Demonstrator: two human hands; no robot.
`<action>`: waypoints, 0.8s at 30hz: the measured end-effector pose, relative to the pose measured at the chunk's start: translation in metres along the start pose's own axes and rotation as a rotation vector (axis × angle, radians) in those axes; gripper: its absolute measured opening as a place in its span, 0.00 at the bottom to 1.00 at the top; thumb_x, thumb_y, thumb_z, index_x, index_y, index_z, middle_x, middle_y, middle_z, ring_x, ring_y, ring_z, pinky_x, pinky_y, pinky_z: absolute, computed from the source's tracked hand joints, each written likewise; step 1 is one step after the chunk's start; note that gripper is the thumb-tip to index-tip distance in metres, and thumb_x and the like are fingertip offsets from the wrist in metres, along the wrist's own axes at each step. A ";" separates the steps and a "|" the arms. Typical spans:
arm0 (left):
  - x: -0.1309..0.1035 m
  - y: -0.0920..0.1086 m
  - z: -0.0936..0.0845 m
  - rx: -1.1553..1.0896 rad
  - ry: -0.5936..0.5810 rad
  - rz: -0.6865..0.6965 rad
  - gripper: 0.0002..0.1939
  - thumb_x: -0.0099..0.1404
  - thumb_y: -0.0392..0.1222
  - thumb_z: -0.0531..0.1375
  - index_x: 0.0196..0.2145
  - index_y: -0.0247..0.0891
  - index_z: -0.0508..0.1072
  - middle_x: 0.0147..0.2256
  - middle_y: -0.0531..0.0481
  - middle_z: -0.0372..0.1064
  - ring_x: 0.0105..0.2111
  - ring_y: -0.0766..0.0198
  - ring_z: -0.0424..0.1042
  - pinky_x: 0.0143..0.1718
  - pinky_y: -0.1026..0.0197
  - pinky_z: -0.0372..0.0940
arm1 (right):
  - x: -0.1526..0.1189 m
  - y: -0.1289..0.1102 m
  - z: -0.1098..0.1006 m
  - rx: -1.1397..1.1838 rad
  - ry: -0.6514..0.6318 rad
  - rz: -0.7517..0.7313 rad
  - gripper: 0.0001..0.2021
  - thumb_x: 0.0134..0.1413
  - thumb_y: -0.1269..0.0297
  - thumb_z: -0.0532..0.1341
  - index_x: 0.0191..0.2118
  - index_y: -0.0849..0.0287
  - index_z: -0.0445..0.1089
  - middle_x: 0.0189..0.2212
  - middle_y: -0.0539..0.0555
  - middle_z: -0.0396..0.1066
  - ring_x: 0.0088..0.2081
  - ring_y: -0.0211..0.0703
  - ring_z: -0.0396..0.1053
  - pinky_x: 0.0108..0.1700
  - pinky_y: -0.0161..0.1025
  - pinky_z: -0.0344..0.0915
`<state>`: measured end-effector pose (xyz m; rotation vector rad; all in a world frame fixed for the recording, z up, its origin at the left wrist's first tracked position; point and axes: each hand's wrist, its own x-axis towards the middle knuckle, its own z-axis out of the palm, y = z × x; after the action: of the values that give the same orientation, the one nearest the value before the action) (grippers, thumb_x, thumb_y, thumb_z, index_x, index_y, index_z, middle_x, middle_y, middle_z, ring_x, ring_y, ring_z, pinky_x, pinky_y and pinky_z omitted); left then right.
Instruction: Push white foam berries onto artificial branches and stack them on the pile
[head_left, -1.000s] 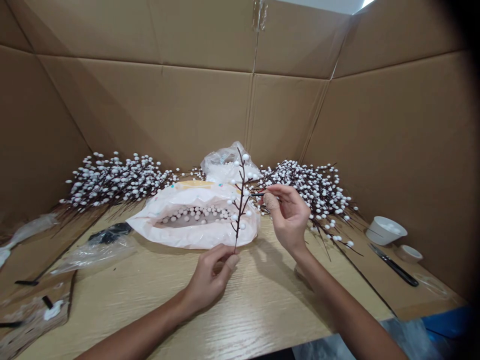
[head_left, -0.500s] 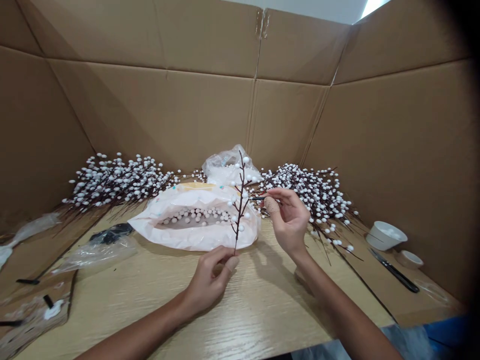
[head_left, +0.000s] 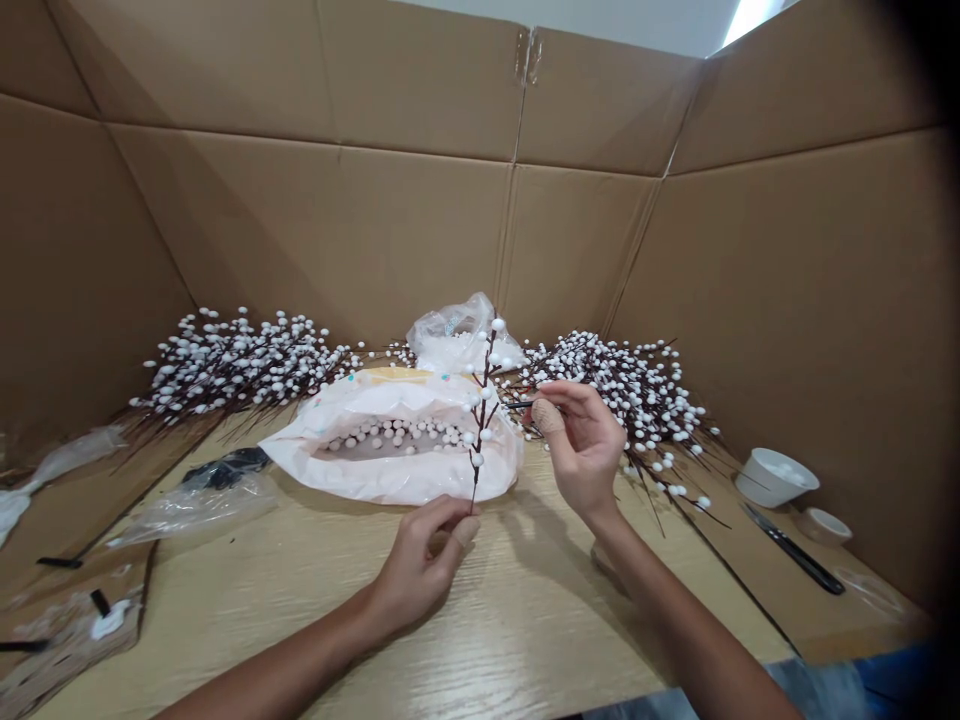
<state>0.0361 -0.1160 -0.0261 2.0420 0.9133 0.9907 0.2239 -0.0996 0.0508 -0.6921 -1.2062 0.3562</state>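
My left hand (head_left: pixel 426 555) pinches the bare lower end of an artificial berry branch (head_left: pixel 481 425), holding it upright. Dark brown twigs and several white balls run along its stem. To the right, my right hand (head_left: pixel 585 445) is closed on a thin dark stick-like tool (head_left: pixel 519 404), whose tip points left at the branch; I cannot tell whether they touch. A tan covering wraps the right thumb. Behind the branch, a white plastic bag (head_left: pixel 390 490) lies with its mouth spread, showing many small white balls (head_left: pixel 397 436) inside.
Piles of white-berried branches lie at the back left (head_left: pixel 225 365) and back right (head_left: pixel 637 390). A clear bag (head_left: pixel 450 335) stands between them. At right are a white cup (head_left: pixel 776 478), a knife (head_left: pixel 799 555) and a tape roll (head_left: pixel 825 526). Cardboard walls (head_left: pixel 420 220) enclose the table.
The berry branch has turned in my left hand, so its twigs and balls face differently. The right hand and its tool stay close beside it. The whole view has shifted slightly.
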 end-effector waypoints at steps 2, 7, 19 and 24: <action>0.001 0.000 0.000 -0.006 0.000 0.002 0.09 0.69 0.41 0.53 0.37 0.37 0.72 0.34 0.48 0.71 0.35 0.63 0.69 0.37 0.63 0.62 | 0.000 -0.001 0.000 -0.004 0.001 0.006 0.06 0.53 0.68 0.63 0.39 0.56 0.70 0.31 0.51 0.71 0.31 0.39 0.71 0.34 0.37 0.72; 0.002 0.001 0.001 -0.002 -0.001 0.004 0.09 0.68 0.41 0.53 0.38 0.37 0.72 0.35 0.49 0.71 0.36 0.63 0.70 0.38 0.64 0.62 | 0.001 -0.002 -0.001 0.022 0.003 0.039 0.06 0.54 0.68 0.63 0.39 0.57 0.70 0.29 0.50 0.72 0.28 0.37 0.72 0.31 0.36 0.71; 0.002 -0.002 0.001 0.012 -0.012 0.003 0.09 0.68 0.42 0.54 0.37 0.36 0.72 0.34 0.48 0.71 0.35 0.63 0.70 0.37 0.63 0.63 | 0.005 -0.001 0.000 0.088 0.041 0.118 0.05 0.52 0.65 0.64 0.36 0.58 0.70 0.26 0.48 0.72 0.26 0.36 0.71 0.29 0.35 0.70; 0.001 -0.001 0.000 0.020 -0.009 0.002 0.10 0.68 0.42 0.53 0.37 0.36 0.72 0.34 0.48 0.71 0.34 0.62 0.70 0.37 0.63 0.63 | 0.005 0.001 -0.001 0.110 0.032 0.123 0.05 0.53 0.65 0.64 0.36 0.58 0.70 0.25 0.48 0.71 0.25 0.36 0.71 0.29 0.35 0.69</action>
<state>0.0368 -0.1147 -0.0266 2.0630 0.9202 0.9760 0.2265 -0.0961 0.0537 -0.6756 -1.1081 0.5091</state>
